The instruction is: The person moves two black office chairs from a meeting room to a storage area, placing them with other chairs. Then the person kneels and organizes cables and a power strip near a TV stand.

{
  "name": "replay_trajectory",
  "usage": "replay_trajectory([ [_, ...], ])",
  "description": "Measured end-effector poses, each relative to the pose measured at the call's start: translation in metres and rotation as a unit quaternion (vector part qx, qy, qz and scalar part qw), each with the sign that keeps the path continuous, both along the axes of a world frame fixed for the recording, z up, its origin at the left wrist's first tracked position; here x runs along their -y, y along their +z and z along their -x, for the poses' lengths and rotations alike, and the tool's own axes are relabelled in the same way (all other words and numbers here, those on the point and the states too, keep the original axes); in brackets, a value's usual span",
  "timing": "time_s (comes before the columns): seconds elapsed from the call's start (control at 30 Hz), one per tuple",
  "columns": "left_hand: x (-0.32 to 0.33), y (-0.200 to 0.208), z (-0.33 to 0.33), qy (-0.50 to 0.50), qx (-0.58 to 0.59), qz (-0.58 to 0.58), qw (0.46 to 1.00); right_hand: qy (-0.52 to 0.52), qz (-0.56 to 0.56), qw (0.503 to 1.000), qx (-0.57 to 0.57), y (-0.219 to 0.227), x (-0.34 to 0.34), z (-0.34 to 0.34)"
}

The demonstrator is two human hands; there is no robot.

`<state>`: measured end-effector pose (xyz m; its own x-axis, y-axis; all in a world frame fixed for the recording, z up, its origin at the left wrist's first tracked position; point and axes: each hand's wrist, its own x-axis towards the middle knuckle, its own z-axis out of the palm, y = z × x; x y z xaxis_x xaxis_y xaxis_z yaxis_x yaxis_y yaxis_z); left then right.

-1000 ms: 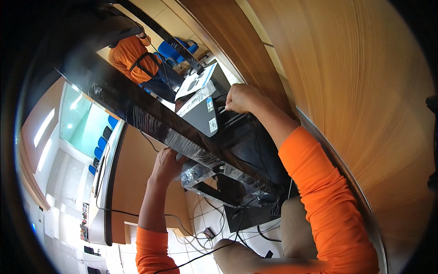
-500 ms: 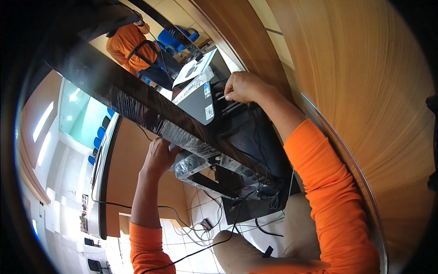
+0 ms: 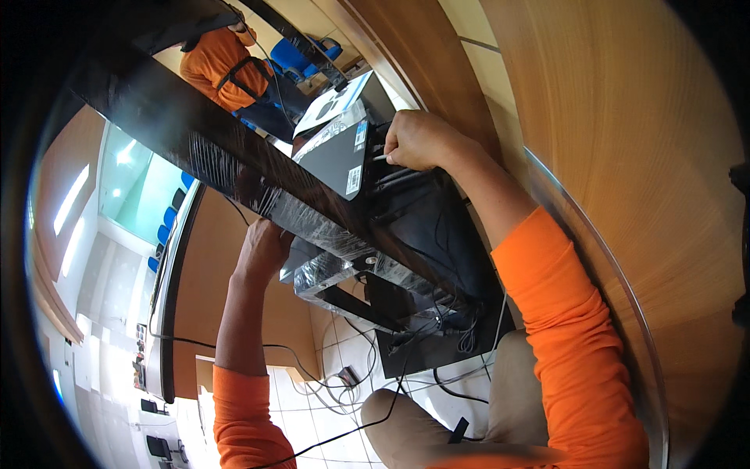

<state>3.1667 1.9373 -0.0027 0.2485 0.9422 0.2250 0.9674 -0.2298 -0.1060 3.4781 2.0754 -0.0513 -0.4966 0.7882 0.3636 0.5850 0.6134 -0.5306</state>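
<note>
A flat black computer case [image 3: 332, 168] with stickers lies behind a dark, film-wrapped beam [image 3: 234, 172]. My right hand [image 3: 422, 141] is at the case's right end, where dark cables [image 3: 402, 184] gather. Thumb and fingers are pinched on a thin, light-coloured cable [image 3: 380, 158]; where it meets the case is hidden. On the beam's other side, my left hand [image 3: 262, 248] is curled beside a dark grey panel [image 3: 301, 254]. Its fingertips go out of sight by the beam, so what they grip is hidden.
A wooden panel [image 3: 625, 156] rises close on my right. Loose cables [image 3: 336, 383] trail over the tiled floor [image 3: 305, 422] and across my left arm. A black base plate [image 3: 414, 356] lies before my knees. Beyond the beam stands a person in orange [image 3: 226, 70] near a blue chair [image 3: 293, 59].
The left hand has shifted slightly up and left, and its thumb shows less. My right hand stays pinched at the cable, moved slightly up. The view has shifted a little.
</note>
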Motion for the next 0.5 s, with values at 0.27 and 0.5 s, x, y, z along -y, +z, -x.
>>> replay_trajectory([
  [0.27, -0.015, -0.008, 0.006, -0.007, -0.056, -0.048, 0.997, 0.024, 0.046, 0.997, -0.057, 0.001, 0.012, -0.009],
  [0.5, -0.021, -0.012, 0.009, 0.005, -0.025, -0.031, 0.999, -0.022, 0.029, 0.998, -0.051, -0.005, 0.013, -0.01],
])
